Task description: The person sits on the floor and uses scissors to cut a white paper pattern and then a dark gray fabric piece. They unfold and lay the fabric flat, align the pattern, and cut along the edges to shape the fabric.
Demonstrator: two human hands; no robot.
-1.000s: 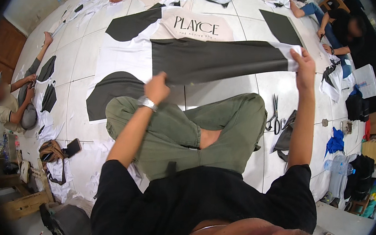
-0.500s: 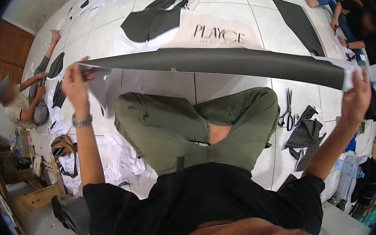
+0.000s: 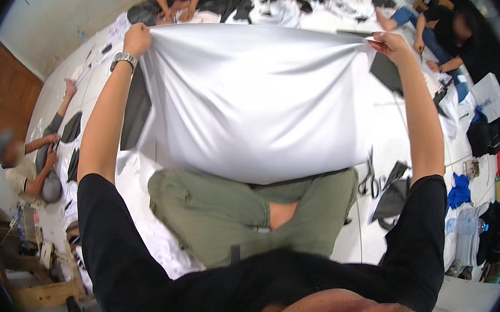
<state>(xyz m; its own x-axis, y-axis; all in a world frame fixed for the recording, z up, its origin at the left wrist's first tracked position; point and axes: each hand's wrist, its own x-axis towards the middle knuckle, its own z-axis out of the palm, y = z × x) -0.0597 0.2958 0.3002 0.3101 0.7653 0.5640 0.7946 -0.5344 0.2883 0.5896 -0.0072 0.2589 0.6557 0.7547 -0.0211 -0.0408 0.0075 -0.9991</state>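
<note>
A wide piece of fabric (image 3: pixel 262 94) hangs spread before me, its white face toward me and folds fanning from both upper corners. My left hand (image 3: pixel 138 40), below which a metal watch (image 3: pixel 124 61) sits on the wrist, is closed on the upper left corner. At the upper right corner, the fingers of my right hand (image 3: pixel 391 45) pinch the same edge. Dark grey parts show beside the cloth at left and right; whether they belong to it I cannot tell. The lower edge hangs by my crossed legs (image 3: pixel 207 214), and the floor behind is hidden.
Black-handled scissors (image 3: pixel 370 180) lie on the tiles by my right knee, near dark cloth scraps (image 3: pixel 392 196). White cloth is heaped at my left. People sit at the left, far side and right among fabric pieces. Plastic bottles (image 3: pixel 466 225) stand at the lower right.
Both hands have risen and moved farther out in front, the right one also inward. The fabric, a dark folded band before, now hangs open with its white face showing.
</note>
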